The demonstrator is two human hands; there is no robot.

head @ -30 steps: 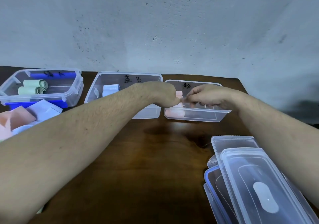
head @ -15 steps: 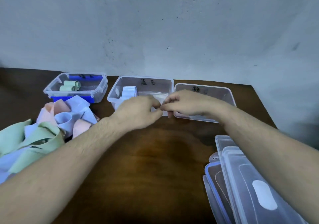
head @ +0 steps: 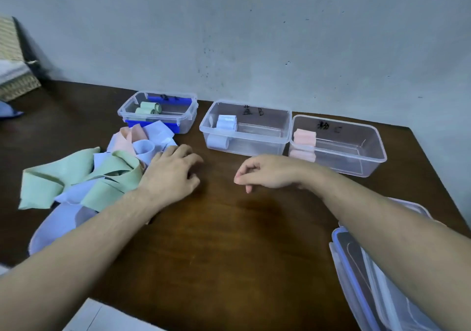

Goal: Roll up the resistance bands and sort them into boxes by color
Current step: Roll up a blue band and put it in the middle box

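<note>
Dark wood surface (head: 229, 241) w/ three clear boxes along the wall. Left box (head: 158, 111), blue clips, holds two green rolls (head: 149, 108). Middle box (head: 246, 129), marked w/ a character + "B", holds pale blue rolls (head: 226, 122) at its left end. Right box (head: 337, 144), marked w/ a character + "C", holds pink rolls (head: 304, 138) at its left end.

Loose pile of unrolled bands (head: 102, 172) sits front-left of the boxes: green, pale blue/lilac, pink, all tangled together.

Left hand (head: 170, 175) is palm-down at the pile's right edge, fingers (head: 183, 152) relaxed, slightly apart, tips touching or just at the nearest pale blue band; nothing gripped. Right hand (head: 267, 172) hovers over bare surface between pile and boxes, fingers loosely curled down, holding nothing; well apart from the left hand.

Stack of clear lids (head: 377, 279), one w/ blue rim, at lower right, partly under the right forearm. White sheet corner (head: 102, 318) at bottom edge. Woven item (head: 12, 57) far left, past the surface.
</note>
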